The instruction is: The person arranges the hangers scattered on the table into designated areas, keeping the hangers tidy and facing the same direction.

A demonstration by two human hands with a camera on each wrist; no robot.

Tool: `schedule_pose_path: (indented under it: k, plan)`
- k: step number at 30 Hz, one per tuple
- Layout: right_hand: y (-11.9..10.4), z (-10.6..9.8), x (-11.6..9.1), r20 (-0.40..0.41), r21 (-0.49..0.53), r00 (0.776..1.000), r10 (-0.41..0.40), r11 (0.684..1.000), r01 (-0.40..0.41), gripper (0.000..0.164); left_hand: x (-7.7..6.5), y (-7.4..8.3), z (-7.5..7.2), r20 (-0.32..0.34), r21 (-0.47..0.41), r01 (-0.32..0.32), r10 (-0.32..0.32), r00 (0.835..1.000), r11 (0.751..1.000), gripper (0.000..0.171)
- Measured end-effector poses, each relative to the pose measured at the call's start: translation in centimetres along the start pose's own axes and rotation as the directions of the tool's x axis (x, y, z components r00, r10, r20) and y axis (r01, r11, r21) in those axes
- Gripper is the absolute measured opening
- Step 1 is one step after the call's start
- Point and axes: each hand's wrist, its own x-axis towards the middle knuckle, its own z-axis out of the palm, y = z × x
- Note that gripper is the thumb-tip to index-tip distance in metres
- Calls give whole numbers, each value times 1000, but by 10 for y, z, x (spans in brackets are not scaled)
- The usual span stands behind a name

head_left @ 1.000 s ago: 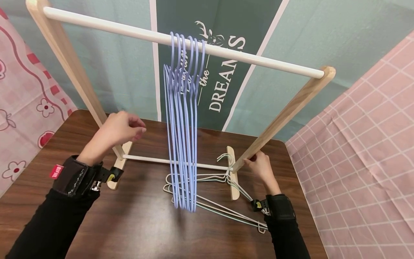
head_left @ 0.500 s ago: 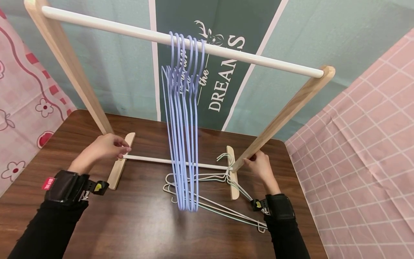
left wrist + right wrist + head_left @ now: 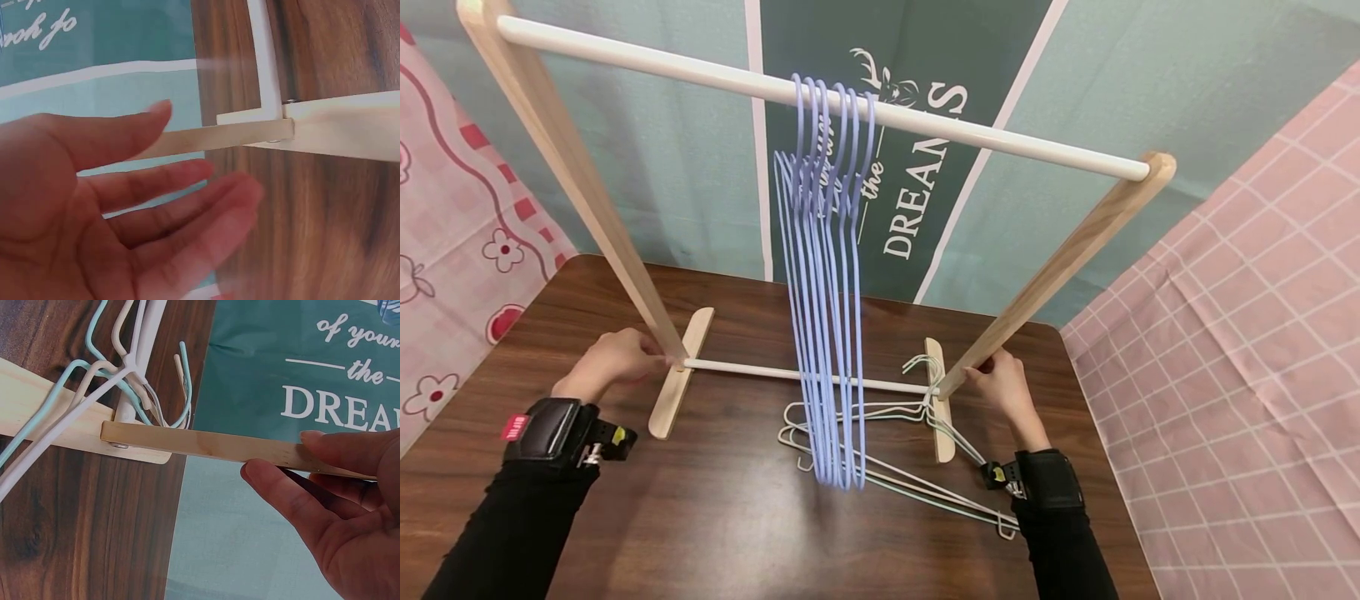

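Observation:
A wooden garment rack stands on the table; its left post (image 3: 587, 183) rises from a flat foot (image 3: 668, 408). My left hand (image 3: 616, 357) is beside the bottom of that post. In the left wrist view the post passes between the thumb and the spread, gently bent fingers (image 3: 181, 176). With thumb and fingers, my right hand (image 3: 1006, 385) pinches the lower right post (image 3: 212, 444) just above its foot (image 3: 945, 450). Several lilac hangers (image 3: 808, 196) hang close together from the white top rail (image 3: 1000, 137).
Loose white, beige and mint hangers (image 3: 130, 361) lie on the dark wood table (image 3: 715, 517), partly over the right foot. A white lower bar (image 3: 745, 368) joins the posts. Behind stands a green curtain (image 3: 700, 183); a pink checked cloth (image 3: 1247, 333) covers the right side.
My left hand has come down and moved left, from between the post and the hanging hangers to the outer side of the left post's base. The lilac hangers sway slightly. My right hand stays put.

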Motion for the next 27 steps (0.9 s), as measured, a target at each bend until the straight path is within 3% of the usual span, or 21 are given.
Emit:
schedule_pose_path:
  k: [4, 10, 19, 27]
  plan:
    - [0, 1, 0, -1, 2, 1000, 3, 1000, -3, 23, 3, -5, 1, -86, -38, -22, 19, 996, 999, 46]
    - [-1, 1, -1, -2, 1, 1000, 7, 1000, -7, 23, 9, -1, -5, -158, -40, -26, 19, 987, 999, 50]
    - [-1, 1, -1, 7, -8, 1000, 17, 1000, -17, 22, 9, 2, -15, -134, -57, -67, 59, 989, 996, 48]
    - [-2, 0, 1, 9, 9, 999, 37, 999, -37, 23, 12, 3, -17, -153, -98, -93, 78, 985, 991, 45]
